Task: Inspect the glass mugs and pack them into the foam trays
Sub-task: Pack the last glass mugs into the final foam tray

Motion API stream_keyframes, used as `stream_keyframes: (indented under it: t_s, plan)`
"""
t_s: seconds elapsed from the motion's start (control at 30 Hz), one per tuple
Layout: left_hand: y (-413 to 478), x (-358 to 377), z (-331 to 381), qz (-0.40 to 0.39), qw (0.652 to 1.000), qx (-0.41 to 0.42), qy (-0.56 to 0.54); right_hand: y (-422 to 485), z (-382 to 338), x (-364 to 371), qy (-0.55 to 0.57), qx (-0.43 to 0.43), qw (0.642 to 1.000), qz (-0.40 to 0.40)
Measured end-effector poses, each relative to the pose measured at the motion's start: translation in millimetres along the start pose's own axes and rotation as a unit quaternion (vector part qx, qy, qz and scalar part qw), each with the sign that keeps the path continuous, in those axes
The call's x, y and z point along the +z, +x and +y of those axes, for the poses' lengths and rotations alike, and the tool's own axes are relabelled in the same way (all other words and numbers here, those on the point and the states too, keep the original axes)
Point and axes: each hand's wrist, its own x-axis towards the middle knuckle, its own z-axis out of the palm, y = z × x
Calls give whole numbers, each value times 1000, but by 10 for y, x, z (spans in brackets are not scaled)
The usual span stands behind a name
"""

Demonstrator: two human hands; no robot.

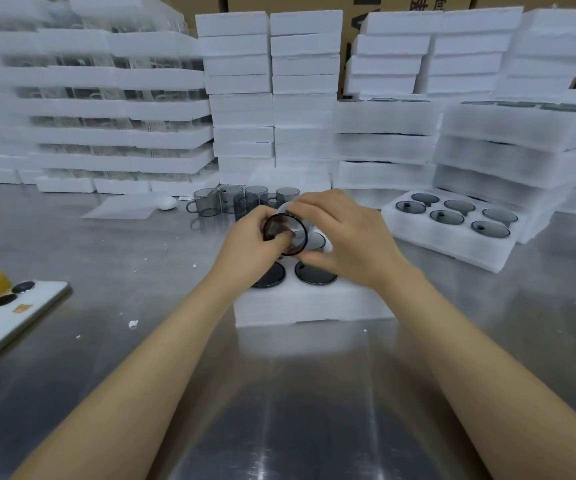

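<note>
Over a steel table (279,410), both hands hold a smoky grey glass mug (284,235) tilted mouth-first toward the camera, above a white foam tray (314,306): left hand (251,244) pinches its rim, right hand (345,237) cups its side. Beyond, loose grey mugs (241,200) stand beside a filled six-mug tray (452,233); foam stacks (272,91) rise behind.

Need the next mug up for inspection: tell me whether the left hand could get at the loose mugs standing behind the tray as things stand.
Probably not yet. The left hand and the right hand both grip the held mug over the foam tray. The loose mugs stand unobstructed just beyond; once the left hand lets go, the way looks free.
</note>
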Motion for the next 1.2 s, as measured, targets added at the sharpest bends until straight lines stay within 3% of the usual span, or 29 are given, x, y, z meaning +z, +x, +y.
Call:
stream_keyframes:
  t_s: [0.2,0.47,0.7,0.8,0.97,1.03,1.13,1.2]
  plan:
    - [39,-19,-9,12,1000,4,3,24,-31,36,-2,-29,1000,1]
    - [67,-21,74,-1,998,-54,-28,11,-1,52,-1,-25,1000,12]
    - [106,84,111,16,991,-117,-60,4,-36,36,88,-5,996,-21]
    - [79,85,143,44,993,-97,-58,2,-18,39,121,39,991,-47]
    - [-17,34,201,45,975,-97,-193,-9,14,58,180,112,976,-42]
    - [-10,2,190,74,959,-100,-253,-17,41,74,196,141,970,-22]
    - [64,-105,115,192,903,-145,-355,-43,111,101,235,212,948,33]
    - [119,-188,-36,246,902,-151,-321,-51,136,110,261,247,931,64]
